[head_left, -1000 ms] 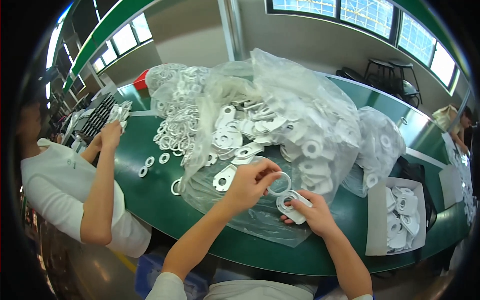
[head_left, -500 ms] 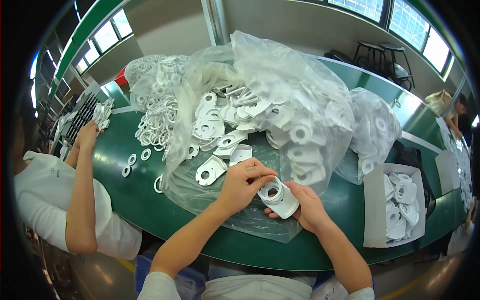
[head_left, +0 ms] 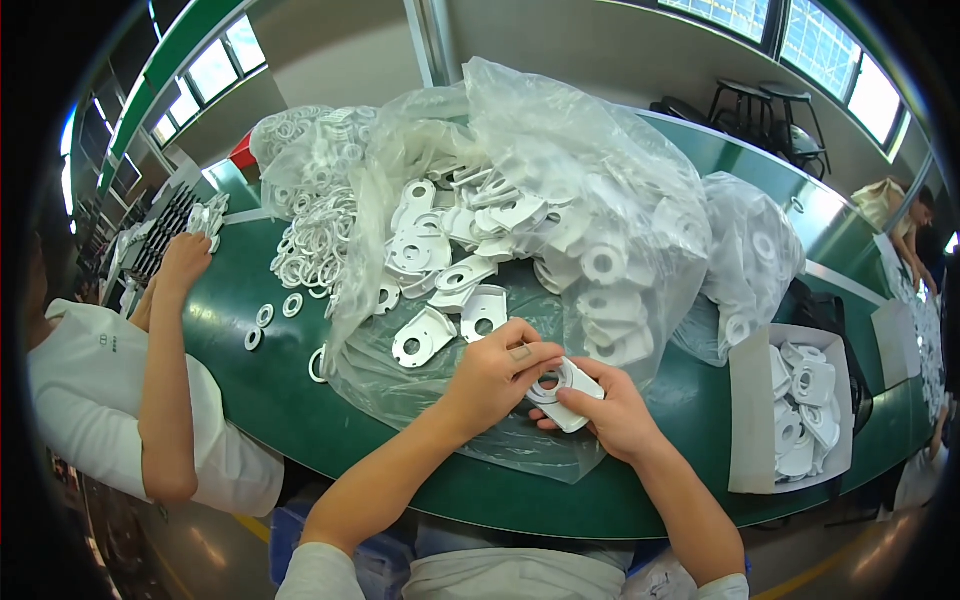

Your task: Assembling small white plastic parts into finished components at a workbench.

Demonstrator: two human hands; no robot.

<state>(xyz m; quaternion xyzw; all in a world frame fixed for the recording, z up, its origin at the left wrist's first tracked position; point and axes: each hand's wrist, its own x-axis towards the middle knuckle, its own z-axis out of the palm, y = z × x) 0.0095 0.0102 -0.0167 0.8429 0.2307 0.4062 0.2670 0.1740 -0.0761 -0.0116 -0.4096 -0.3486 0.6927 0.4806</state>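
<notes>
My right hand (head_left: 612,415) is closed around a white plastic housing (head_left: 572,410) with a round hole, the thumb lying across its face. At the housing's round end, my left hand (head_left: 490,375) has its fingers pinched on a white ring (head_left: 545,385); the fingers partly cover it. Just beyond my hands, two loose white housings, one of them a flat piece (head_left: 424,337) with a hole, lie on the clear plastic sheet. A large clear bag (head_left: 600,170) behind them spills a heap of similar housings (head_left: 490,225).
Left of the bag is a pile of white rings (head_left: 315,240), with several loose rings (head_left: 292,305) on the green table (head_left: 330,425). An open white box (head_left: 745,420) of housings stands at right. A co-worker (head_left: 150,400) sits at left. Dark stools (head_left: 745,105) stand behind.
My left fingers have shifted right and lower over the ring, which now sits closer against the housing. My right thumb has moved onto the housing's face. The co-worker's hand has moved slightly.
</notes>
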